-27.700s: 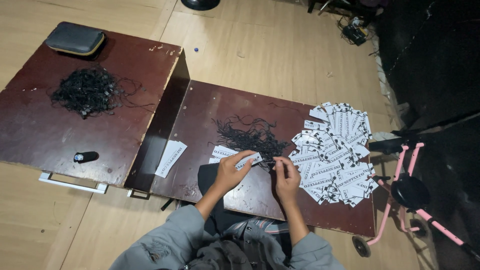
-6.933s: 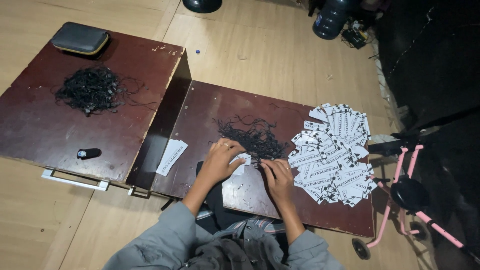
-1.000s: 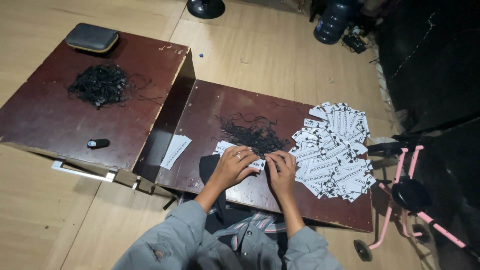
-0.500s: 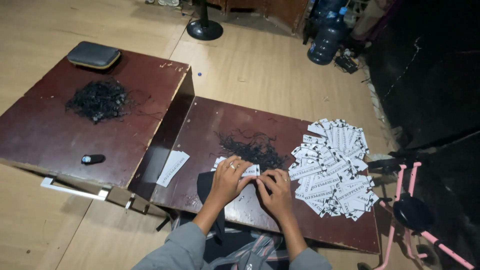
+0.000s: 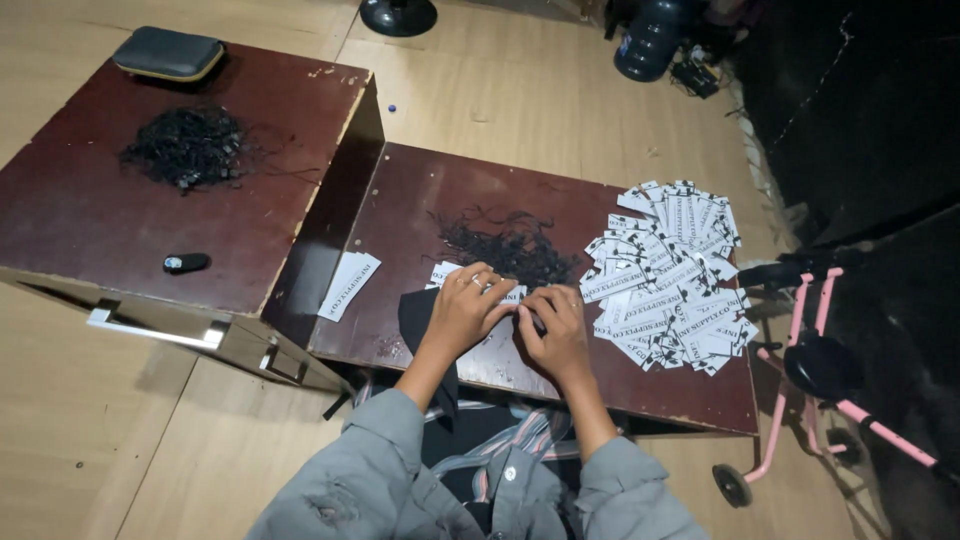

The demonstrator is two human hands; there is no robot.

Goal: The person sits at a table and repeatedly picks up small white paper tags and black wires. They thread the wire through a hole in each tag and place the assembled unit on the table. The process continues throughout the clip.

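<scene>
Together now, both hands working over one white tag on the near table. Left hand curling its fingers down onto the tag, fingertips pressing on the card's top, a ring showing on one finger. Right hand meeting it from the other side, fingers bunched and pinching at the tag's end, seemingly around a thin black string; too small to tell exactly what is being pinched. Both hands closing rather than spreading, knuckles nearly touching each other.

Lying just beyond the fingertips, a loose tangle of black strings, near but apart from the hands. Fanning out to the right, a wide heap of white tags, its nearest cards just beside the right hand. Resting left of the left hand, a small stack of blank-backed tags close to the table's left edge. Hanging over the near edge under the left wrist, a dark cloth.

Leaving bare brown tabletop between strings and the far edge, and along the near edge toward the right corner. Standing higher on the left, a second table carrying another string pile, a dark case and a small black object. Crowding the right side, a pink wheeled frame.
</scene>
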